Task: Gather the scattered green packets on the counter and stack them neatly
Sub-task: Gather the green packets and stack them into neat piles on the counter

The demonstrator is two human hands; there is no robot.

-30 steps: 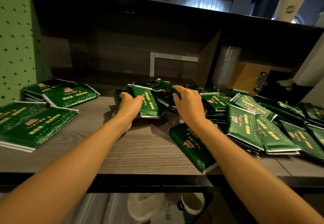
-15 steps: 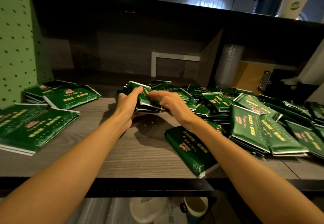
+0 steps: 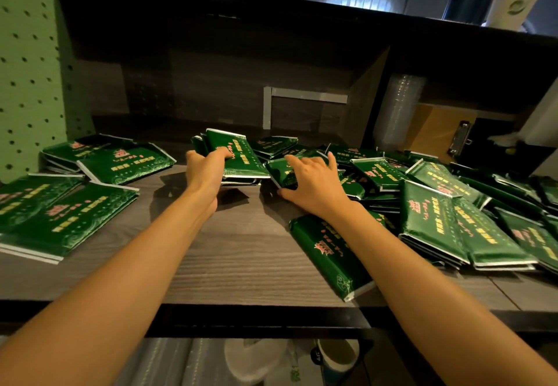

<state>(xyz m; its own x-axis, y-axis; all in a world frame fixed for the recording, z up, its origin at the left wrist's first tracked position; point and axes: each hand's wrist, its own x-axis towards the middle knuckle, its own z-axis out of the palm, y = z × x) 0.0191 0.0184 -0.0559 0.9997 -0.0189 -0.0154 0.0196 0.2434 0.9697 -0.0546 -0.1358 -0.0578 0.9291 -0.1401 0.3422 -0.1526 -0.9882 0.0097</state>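
Head view is showing the gathering step under way, with stacking not yet begun for most of the packs. The left hand (image 3: 208,171) is gripping a thin bundle (image 3: 238,156) of packets at 12 o'clock on the tabletop (image 3: 235,258), thumb lying on the top face and fingers curling underneath. The right hand (image 3: 314,186) is resting with fingers spread and fairly straight on a packet (image 3: 279,172) just beside the bundle, at the heap's left edge; it is not closing round it yet.

The heap (image 3: 453,204) is lying jumbled from 1 to 4 o'clock, two stacks (image 3: 66,219) are sitting at 9 o'clock, and a lone packet (image 3: 329,252) is lying at 5 o'clock under the right forearm.

The bundle's long axis is running from 11 to 5 o'clock, far end tilting up off the tabletop. The lone packet is pointing much the same way. How the packet under the right hand is lying I cannot tell, as it is largely hidden.

Next, I judge, the right hand is needing to pinch that packet, turn it to match, and slide it onto the bundle.
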